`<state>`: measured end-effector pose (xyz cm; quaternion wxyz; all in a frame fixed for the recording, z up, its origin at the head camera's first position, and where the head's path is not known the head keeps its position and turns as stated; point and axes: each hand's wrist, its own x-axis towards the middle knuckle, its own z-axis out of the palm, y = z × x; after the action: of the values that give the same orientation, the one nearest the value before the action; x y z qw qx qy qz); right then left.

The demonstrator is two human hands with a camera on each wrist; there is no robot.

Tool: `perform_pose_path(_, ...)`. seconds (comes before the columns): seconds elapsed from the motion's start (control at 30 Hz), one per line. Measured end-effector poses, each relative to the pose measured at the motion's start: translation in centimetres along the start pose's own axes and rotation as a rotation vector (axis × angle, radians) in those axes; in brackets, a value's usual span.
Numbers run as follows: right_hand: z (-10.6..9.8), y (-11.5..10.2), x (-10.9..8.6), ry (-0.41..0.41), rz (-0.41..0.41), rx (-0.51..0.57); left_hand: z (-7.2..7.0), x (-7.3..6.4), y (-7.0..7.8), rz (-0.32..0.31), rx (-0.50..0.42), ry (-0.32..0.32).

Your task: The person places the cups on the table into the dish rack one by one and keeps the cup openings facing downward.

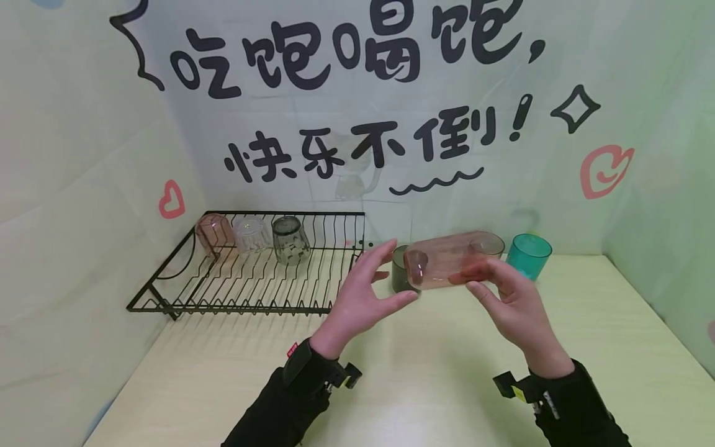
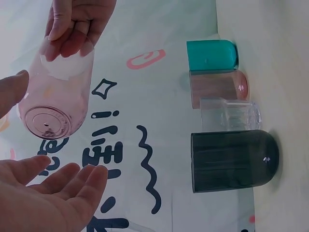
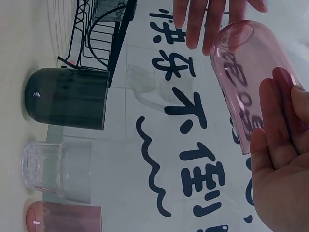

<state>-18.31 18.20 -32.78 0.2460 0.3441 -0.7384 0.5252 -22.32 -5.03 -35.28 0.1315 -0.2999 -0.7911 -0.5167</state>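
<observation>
A pink see-through drinking glass is held up lying nearly sideways, its base toward the left. My right hand grips it near the rim end, thumb on the near side and fingers behind, visible through the pink wall. Around the base end, my left hand is spread, thumb and fingers apart. The left wrist view shows a gap between those left fingers and the glass base. Behind the held glass stands a dark grey glass, partly covered by it.
A black wire rack at left holds a pink glass, a clear glass and a grey glass. A teal glass stands at the back right. Another pink glass and clear glass stand in that row.
</observation>
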Motion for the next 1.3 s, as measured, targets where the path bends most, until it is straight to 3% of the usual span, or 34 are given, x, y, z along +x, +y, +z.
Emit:
perform_pose_path(0.53, 1.1, -0.2, -0.1, 0.011, 0.025, 0.028, 0.9, 0.5, 0.3, 0.008, -0.108, 0.049)
perform_pose_path(0.9, 1.7, -0.1, -0.1, 0.009, 0.011, 0.046, 0.8, 0.5, 0.5, -0.028, -0.224, 0.009)
perform_pose_path(1.17, 2.1, 1.9, -0.6, 0.015, 0.025, 0.047, -0.1, 0.3, 3.0, -0.045, -0.368, -0.031)
perform_pose_path(1.3, 2.3, 2.4, -0.7, 0.024, 0.036, 0.053, -0.1, 0.3, 3.3, -0.057, -0.404, -0.026)
